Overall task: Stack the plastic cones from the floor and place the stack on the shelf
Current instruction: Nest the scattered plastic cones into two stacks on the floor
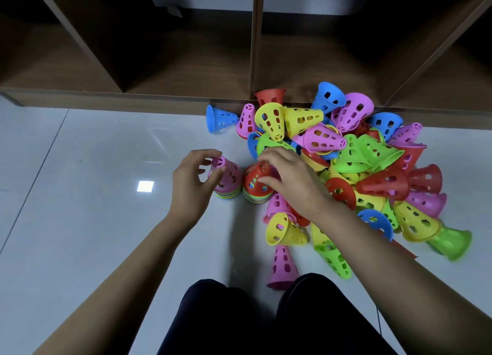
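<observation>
Two short stacks of perforated plastic cones stand upright side by side on the white floor. The left stack (228,180) has a pink cone on top, and my left hand (190,184) curls its fingers round that pink tip. The right stack (257,184) is topped by a red cone, which my right hand (288,177) grips from above and the right. A big loose pile of cones (354,157) in red, yellow, green, blue and pink lies to the right, against the shelf base.
A dark wooden shelf unit (186,61) with open compartments runs along the far side, its bottom board (119,99) at floor level. A lone blue cone (219,118) lies left of the pile. A pink cone (282,268) lies by my knees (266,320). Glossy tiles stretch leftwards.
</observation>
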